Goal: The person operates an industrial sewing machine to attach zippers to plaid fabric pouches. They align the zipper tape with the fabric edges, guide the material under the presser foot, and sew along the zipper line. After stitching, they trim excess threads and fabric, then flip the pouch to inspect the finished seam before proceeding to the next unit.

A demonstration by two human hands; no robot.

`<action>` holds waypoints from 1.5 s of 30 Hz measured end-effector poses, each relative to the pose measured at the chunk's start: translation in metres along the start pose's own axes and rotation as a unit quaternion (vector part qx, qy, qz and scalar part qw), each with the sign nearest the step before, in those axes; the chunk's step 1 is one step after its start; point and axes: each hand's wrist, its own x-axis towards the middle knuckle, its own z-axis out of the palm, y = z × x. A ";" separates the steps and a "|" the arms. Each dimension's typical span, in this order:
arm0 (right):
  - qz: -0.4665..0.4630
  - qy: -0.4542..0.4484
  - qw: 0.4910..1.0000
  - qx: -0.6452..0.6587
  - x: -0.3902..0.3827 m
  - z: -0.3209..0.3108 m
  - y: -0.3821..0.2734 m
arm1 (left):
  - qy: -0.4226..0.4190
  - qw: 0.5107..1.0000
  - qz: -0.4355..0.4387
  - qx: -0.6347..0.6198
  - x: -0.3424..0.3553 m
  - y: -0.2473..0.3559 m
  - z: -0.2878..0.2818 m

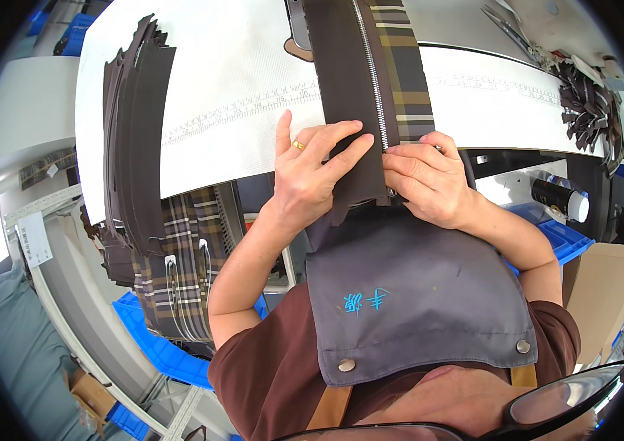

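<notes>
A long dark brown fabric panel (345, 73) runs from the far edge of the white table toward my body. A silver metal zipper (375, 73) is set along its right side, and beyond that lies a strip of plaid fabric (406, 70). My left hand (312, 167) rests on the brown panel with its fingers spread and holds nothing. At the near end of the zipper my right hand (431, 176) pinches the zippered fabric, thumb and fingers pressed together at its edge. Its fingertips partly cover the zipper's end.
A stack of dark brown strips (135, 147) drapes over the table's (238, 44) left edge, above plaid pieces (179, 272) with zippers. Tweezers (506, 26) and a bundle of dark scraps (591, 110) lie at right. Blue bins (165, 353) and a cardboard box (606, 294) stand below.
</notes>
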 end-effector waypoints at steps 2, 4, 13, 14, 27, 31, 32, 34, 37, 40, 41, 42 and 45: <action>-0.005 0.001 1.000 0.001 -0.001 0.001 0.001 | -0.024 0.999 0.002 0.020 0.003 0.002 -0.003; -0.006 -0.003 1.000 0.010 -0.002 0.002 0.002 | -0.052 0.998 0.006 0.032 0.008 0.005 -0.008; 0.047 -0.063 0.997 0.024 0.007 -0.017 0.023 | -0.102 0.994 0.025 0.026 0.015 0.000 -0.015; 0.067 -0.071 0.995 0.002 0.010 -0.016 0.025 | -0.092 0.995 0.029 0.024 0.016 0.000 -0.015; 0.013 -0.073 0.997 -0.005 0.004 -0.012 0.033 | -0.075 0.995 0.049 0.038 0.010 -0.003 -0.009; 0.012 -0.080 0.997 -0.007 0.003 -0.013 0.034 | -0.099 0.993 0.045 0.037 0.011 -0.003 -0.012; 0.015 -0.086 0.996 -0.008 0.002 -0.013 0.033 | -0.107 0.993 0.042 0.035 0.011 -0.002 -0.013; 0.014 -0.100 0.995 -0.010 0.002 -0.013 0.035 | -0.119 0.992 0.039 0.033 0.015 -0.001 -0.017; 0.015 -0.121 0.992 -0.004 0.000 -0.015 0.034 | -0.172 0.984 0.040 0.015 0.020 -0.002 -0.027; 0.027 -0.129 0.991 0.017 0.005 -0.018 0.033 | -0.229 0.973 0.020 -0.026 0.035 -0.016 -0.038; 0.030 -0.127 0.991 0.026 0.008 -0.019 0.032 | -0.217 0.975 0.027 0.023 0.043 -0.023 -0.034; 0.028 -0.134 0.990 0.028 0.010 -0.019 0.031 | -0.185 0.982 0.018 0.041 0.052 -0.032 -0.024; 0.024 -0.144 0.989 0.035 0.013 -0.021 0.030 | -0.116 0.989 -0.003 0.089 0.083 -0.062 0.000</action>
